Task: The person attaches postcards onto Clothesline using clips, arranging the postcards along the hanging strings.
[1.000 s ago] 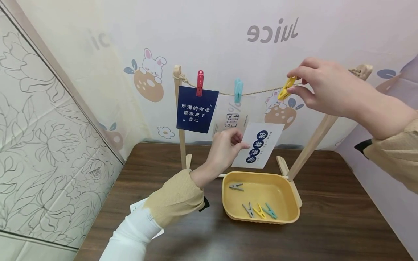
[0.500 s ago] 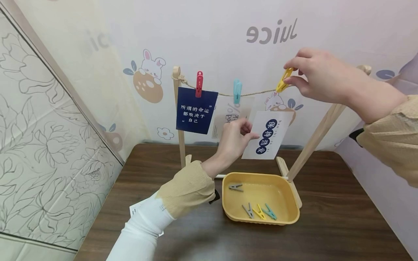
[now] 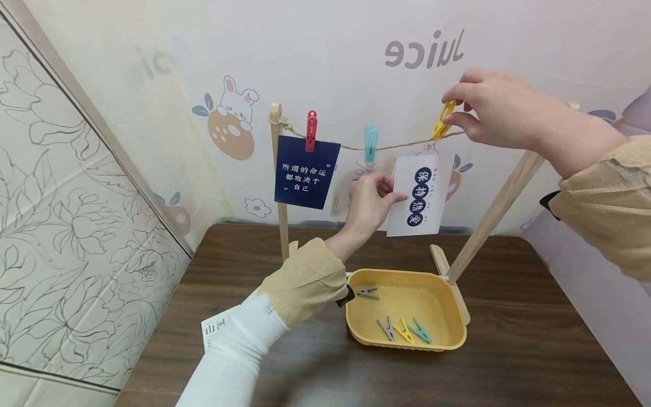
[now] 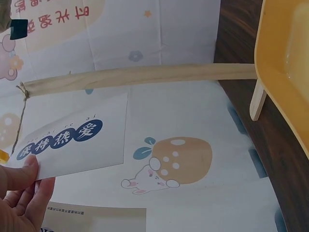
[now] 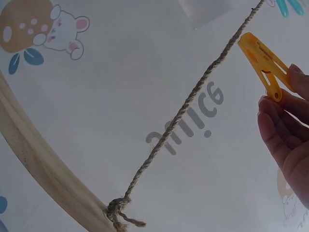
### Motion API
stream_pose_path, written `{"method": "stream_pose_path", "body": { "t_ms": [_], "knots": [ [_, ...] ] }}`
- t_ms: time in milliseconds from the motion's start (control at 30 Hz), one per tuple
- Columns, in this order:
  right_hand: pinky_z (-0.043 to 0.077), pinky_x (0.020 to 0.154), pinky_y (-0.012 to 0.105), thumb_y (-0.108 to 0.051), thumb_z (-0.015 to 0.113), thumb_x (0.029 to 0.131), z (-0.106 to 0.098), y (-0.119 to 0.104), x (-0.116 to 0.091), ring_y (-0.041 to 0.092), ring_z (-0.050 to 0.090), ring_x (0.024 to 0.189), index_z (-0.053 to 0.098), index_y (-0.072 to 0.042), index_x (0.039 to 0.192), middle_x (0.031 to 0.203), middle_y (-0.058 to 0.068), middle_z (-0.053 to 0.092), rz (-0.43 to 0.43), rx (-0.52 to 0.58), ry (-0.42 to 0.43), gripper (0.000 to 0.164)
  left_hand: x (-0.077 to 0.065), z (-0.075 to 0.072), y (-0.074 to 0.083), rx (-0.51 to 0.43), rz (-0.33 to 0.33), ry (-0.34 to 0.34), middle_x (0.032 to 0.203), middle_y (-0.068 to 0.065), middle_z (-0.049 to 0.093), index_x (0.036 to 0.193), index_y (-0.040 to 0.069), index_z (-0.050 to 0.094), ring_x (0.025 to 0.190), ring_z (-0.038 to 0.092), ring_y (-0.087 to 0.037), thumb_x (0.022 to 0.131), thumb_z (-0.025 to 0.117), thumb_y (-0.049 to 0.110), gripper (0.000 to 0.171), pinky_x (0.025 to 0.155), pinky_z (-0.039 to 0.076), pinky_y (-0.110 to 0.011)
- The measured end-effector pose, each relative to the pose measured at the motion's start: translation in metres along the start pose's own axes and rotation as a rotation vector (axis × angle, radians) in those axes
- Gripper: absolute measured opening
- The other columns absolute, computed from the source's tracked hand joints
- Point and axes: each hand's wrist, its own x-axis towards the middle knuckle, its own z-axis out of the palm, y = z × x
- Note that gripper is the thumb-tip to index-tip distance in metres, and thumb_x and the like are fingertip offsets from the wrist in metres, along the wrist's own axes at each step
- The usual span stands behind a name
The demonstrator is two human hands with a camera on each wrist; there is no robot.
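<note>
My left hand [image 3: 372, 199] pinches the left edge of a white card [image 3: 428, 209] with dark blue circles and white characters. The card hangs just below the twine line [image 3: 407, 145], its top edge near it. Between thumb and fingers my right hand [image 3: 500, 116] holds a yellow clothespin [image 3: 443, 120], tip pointing down at the twine, right above the card. In the right wrist view the yellow clothespin [image 5: 263, 63] has its tip close beside the twine [image 5: 193, 94]. A red clothespin [image 3: 311, 130] holds a navy card [image 3: 307, 175] on the line; a light blue clothespin [image 3: 370, 142] holds a pale card [image 3: 342, 195], partly behind my left hand.
Two wooden posts [image 3: 495, 217] carry the twine. On the dark wooden table [image 3: 539, 339] a yellow basket [image 3: 356, 333] contains several clothespins in grey, yellow and teal. Another white card [image 3: 211, 329] lies on the table, partly covered by my left sleeve.
My left hand has raised the white card up and to the right, toward the line, and the card hangs more upright. My right hand has shifted slightly up and left with the yellow clothespin.
</note>
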Motion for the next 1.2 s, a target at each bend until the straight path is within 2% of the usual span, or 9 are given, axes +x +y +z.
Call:
{"method": "stream_pose_path", "body": {
  "t_ms": [500,800,967,1200],
  "knots": [
    [0.040,0.055,0.037,0.001,0.067,0.074,-0.005,0.012,0.009,0.028,0.050,0.066,0.059,0.012,0.094,0.081,0.020,0.053,-0.031,0.003,-0.021,0.024,0.010,0.009,0.004,0.007,0.021,0.039,0.065,0.000,0.057,0.071,0.004,0.060,0.058,0.049,-0.006,0.068,0.076,0.012,0.018,0.053,0.038,-0.012],
    [0.037,0.057,0.024,-0.001,0.068,0.073,-0.007,0.017,0.013,0.022,0.049,0.067,0.062,0.006,0.090,0.076,0.011,0.054,-0.046,0.024,-0.060,0.019,0.015,0.012,0.001,0.007,0.006,0.047,0.065,0.000,0.057,0.072,0.005,0.060,0.058,0.049,-0.006,0.069,0.075,0.012,0.017,0.053,0.038,-0.012],
    [0.037,0.056,0.017,-0.001,0.070,0.072,-0.007,0.021,0.015,0.021,0.051,0.067,0.063,0.004,0.090,0.077,0.010,0.057,-0.045,0.038,-0.087,0.020,0.016,0.013,0.002,0.017,-0.003,0.041,0.067,0.000,0.058,0.073,0.005,0.060,0.059,0.050,-0.006,0.070,0.074,0.013,0.017,0.054,0.038,-0.012],
    [0.034,0.052,0.010,0.000,0.070,0.072,-0.006,0.024,0.016,0.018,0.050,0.063,0.065,0.003,0.085,0.075,0.010,0.060,-0.063,0.047,-0.066,0.015,0.016,0.013,0.006,0.031,0.004,0.041,0.066,0.001,0.058,0.073,0.006,0.060,0.059,0.050,-0.006,0.071,0.074,0.014,0.016,0.054,0.038,-0.011]
  ]
}}
